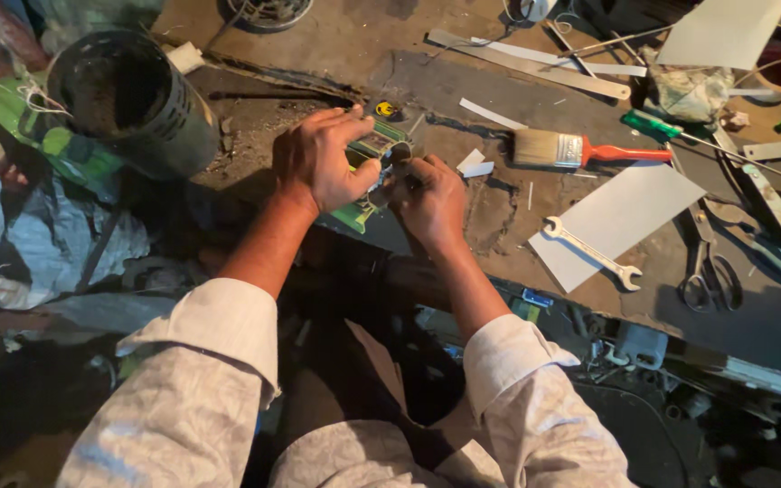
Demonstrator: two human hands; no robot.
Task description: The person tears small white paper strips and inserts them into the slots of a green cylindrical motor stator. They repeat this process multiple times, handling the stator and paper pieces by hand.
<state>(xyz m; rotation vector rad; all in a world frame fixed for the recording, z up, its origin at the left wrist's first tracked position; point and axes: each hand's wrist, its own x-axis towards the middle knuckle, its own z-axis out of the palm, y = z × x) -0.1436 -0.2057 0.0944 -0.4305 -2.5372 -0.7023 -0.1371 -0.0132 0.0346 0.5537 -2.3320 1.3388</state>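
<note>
Far to the left of the grip stands a dark perforated metal cylinder (pixel 128 99). The left hand (pixel 323 161) wraps over a green circuit board (pixel 368 172), fingers closed on it at the bench edge. Touching it, the right hand (pixel 428 199) pinches a small dark part (pixel 399 155) against the board. Further right lie a paintbrush (pixel 580 150), a wrench (pixel 592 254) and scissors (pixel 705 271).

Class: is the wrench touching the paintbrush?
Apart. The head view shows the wrench lying on a grey sheet, with bare bench between it and the paintbrush.
</note>
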